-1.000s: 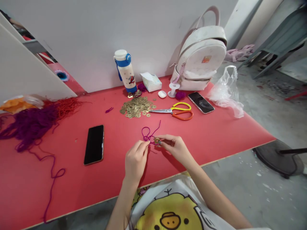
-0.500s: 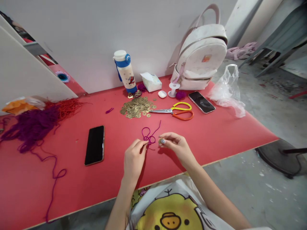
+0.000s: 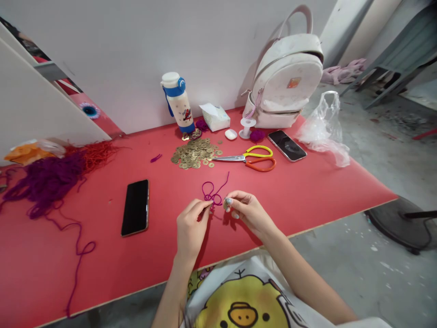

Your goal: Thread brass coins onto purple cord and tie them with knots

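Near the front of the red table, my left hand (image 3: 193, 223) pinches a purple cord (image 3: 216, 199), whose loops spread on the tabletop past the fingertips. One loose end of it points up and to the right. Just right of those loops, my right hand (image 3: 248, 211) grips a brass coin (image 3: 226, 203) between thumb and fingers, tilted nearly edge-on. Coin and cord look close, but I cannot tell whether they touch. Beyond both hands lies a heap of holed brass coins (image 3: 194, 154). Scissors (image 3: 244, 158) with yellow and orange handles rest with their tips at the heap.
A dark phone (image 3: 135, 207) lies to the left, another phone (image 3: 287, 146) to the right. Purple yarn (image 3: 51, 182) is piled at far left. Along the wall stand a bottle (image 3: 178, 102), a tissue pack (image 3: 215, 117), a white spool (image 3: 246, 128) and a white backpack (image 3: 287, 82).
My right hand has shifted slightly left toward the cord, and the coin in it has turned from face-on to nearly edge-on. My left hand has barely moved.
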The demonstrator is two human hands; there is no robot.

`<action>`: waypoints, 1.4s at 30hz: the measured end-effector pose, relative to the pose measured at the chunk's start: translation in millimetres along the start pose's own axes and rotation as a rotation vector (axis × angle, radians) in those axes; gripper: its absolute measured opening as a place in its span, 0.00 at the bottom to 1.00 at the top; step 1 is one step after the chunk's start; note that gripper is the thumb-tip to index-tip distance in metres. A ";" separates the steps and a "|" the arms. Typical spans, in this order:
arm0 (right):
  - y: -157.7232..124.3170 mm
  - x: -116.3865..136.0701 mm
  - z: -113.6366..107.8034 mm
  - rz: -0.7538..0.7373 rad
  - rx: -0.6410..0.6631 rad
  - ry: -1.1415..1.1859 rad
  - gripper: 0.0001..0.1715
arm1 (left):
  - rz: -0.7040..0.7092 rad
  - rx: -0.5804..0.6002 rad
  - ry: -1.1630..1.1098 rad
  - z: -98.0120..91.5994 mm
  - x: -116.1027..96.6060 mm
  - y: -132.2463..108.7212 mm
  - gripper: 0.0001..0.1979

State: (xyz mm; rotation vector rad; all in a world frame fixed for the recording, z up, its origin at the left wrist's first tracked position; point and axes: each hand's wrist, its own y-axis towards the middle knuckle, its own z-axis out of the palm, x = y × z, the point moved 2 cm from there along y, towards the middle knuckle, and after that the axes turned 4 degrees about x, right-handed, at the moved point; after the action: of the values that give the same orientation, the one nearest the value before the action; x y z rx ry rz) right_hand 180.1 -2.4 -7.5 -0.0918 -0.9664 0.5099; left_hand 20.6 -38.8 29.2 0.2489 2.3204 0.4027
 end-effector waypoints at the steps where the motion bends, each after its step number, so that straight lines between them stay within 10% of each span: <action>1: 0.1 0.1 0.7 -0.002 0.001 -0.002 0.16 | 0.002 0.000 -0.001 0.2 -0.1 -0.1 0.07; 14: -0.6 0.0 7.7 -0.017 0.032 -0.041 0.14 | -0.050 0.005 -0.048 1.9 -2.8 1.2 0.07; 26: 3.5 -3.7 5.9 -0.182 -0.070 -0.239 0.14 | -0.447 0.125 -0.541 9.4 -2.4 0.5 0.05; 42: -6.5 1.3 12.1 -0.458 0.007 -0.863 0.15 | -0.631 0.047 -0.651 10.4 6.9 0.3 0.07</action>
State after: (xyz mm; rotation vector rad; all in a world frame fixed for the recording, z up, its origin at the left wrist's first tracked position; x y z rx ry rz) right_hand 173.4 -9.3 2.4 0.3819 -1.7693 0.1056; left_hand 23.3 -34.3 17.8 -0.2951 1.6463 -0.0553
